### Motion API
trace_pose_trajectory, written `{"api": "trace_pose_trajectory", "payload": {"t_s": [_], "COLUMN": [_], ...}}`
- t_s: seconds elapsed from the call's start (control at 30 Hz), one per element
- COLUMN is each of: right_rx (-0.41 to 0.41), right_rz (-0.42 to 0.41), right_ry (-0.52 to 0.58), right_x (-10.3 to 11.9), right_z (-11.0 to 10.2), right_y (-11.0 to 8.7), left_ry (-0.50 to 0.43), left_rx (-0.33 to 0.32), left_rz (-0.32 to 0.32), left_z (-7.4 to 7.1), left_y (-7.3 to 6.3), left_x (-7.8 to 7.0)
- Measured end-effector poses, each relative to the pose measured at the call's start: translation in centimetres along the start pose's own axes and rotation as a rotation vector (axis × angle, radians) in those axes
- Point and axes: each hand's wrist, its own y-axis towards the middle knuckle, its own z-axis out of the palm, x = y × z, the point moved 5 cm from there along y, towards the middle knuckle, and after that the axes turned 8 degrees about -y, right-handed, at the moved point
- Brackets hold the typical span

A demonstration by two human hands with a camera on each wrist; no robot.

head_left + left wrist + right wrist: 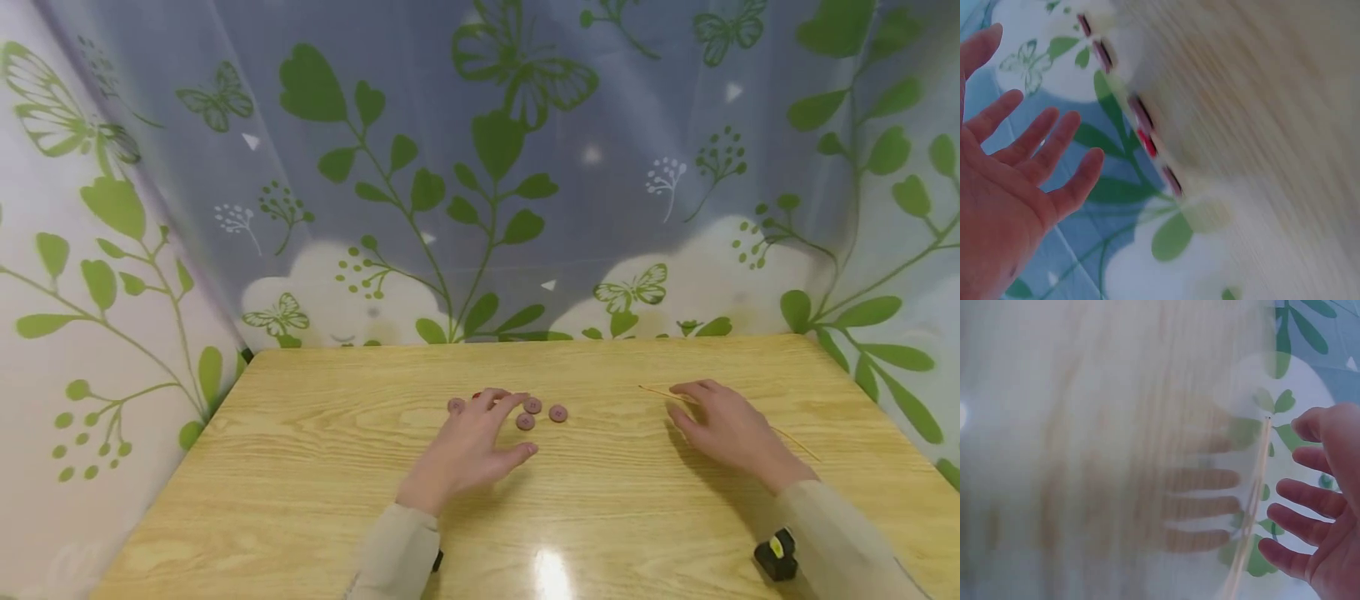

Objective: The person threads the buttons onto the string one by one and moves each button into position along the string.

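Several mauve buttons (558,413) lie near the middle of the table, some partly covered by my left hand (474,443). A small red piece (1147,142) sits in the same row, mostly hidden behind my fingers in the head view. The left hand hovers over the buttons with its fingers spread and grips nothing. On the right, a thin yellow cord (797,443) lies along the table, its far tip pointing left. My right hand (729,427) is held above the cord, fingers loosely extended, hiding its middle. In the right wrist view the cord (1260,469) shows apart from the fingertips.
The wood-grain table (300,500) reaches back to a patterned curtain (405,250) with green leaves and butterflies. Curtain panels also hang at both sides. A black wrist device (776,556) is worn at the right sleeve.
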Motion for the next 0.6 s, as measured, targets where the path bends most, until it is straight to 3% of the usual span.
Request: {"api": "trace_pose_trajectory", "payload": {"t_s": [0.3,0.6], "right_rx": [0.042,0.062], "right_rz": [0.003,-0.043], "right_ry": [0.023,0.018], "right_x": [-0.4,-0.7], "right_z": [0.9,1.2], "right_y": [1.0,2.5], "left_ry": [0.061,0.103], "left_rx": [0.064,0.120], "left_rz": [0.086,0.052], "left_z": [2.1,2.9], "left_y": [3.2,5.5], "left_x": [-1.4,-1.7]}}
